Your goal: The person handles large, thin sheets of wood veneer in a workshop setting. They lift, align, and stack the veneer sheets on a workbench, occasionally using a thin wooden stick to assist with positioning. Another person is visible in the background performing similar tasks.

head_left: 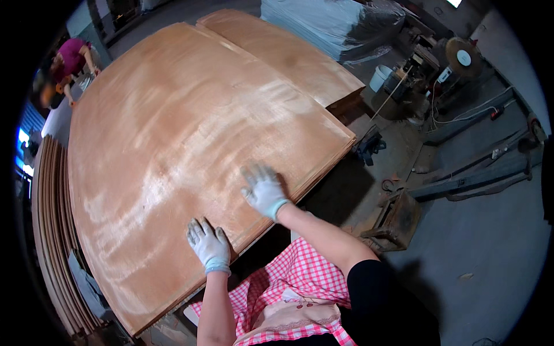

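Beyond the top sheet's far left corner, a co-worker [75, 57] in a magenta top bent forward. A row of thin boards [51, 230] stood along its left edge. A second stack of sheets [283, 46] lay alongside its right edge, with a plastic-wrapped pile [329, 26] behind. Off the near right corner were a white bucket [380, 78], a machine with a round disc [463, 57] and, nearer the wearer, a wooden box [398, 222].

The top sheet [156, 132] was broad, thin and reddish-tan, with pale, cloudy streaks; it lay flat on a layered stack.

It spread out beneath and ahead of both gloved hands, which were well apart, palms down, gripping nothing. The left hand [209, 245] rested near the middle of the near edge — fingers spread. The right hand [265, 189] was farther right and farther in — its fingers blurred, so firm contact could not be told.
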`<act>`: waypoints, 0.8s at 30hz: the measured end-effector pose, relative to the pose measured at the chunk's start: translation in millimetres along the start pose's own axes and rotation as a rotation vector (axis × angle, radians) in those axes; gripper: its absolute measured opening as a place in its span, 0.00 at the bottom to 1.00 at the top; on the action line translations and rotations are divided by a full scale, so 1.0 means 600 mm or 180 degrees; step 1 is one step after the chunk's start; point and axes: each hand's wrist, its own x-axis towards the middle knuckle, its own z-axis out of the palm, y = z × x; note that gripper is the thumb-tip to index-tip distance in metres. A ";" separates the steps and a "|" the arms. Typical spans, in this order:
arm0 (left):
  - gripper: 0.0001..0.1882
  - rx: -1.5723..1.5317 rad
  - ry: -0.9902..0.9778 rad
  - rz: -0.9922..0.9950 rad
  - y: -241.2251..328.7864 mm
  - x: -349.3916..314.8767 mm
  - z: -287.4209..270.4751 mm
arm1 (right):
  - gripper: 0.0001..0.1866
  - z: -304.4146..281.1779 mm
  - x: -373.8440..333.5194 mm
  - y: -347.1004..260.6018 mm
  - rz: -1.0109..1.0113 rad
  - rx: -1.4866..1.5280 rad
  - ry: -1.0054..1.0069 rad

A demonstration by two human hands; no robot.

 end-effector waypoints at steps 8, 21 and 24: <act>0.33 -0.0075 -0.0050 0.0006 0.007 0.000 0.003 | 0.36 0.001 -0.007 0.133 0.0530 -0.0185 -0.0602; 0.34 -0.0068 -0.0108 0.0066 0.025 0.006 -0.002 | 0.37 -0.015 0.030 0.273 0.0958 0.0396 -0.0568; 0.34 0.0044 -0.0109 -0.0128 -0.005 -0.011 -0.006 | 0.31 -0.098 0.104 0.299 0.1320 -0.0401 -0.1459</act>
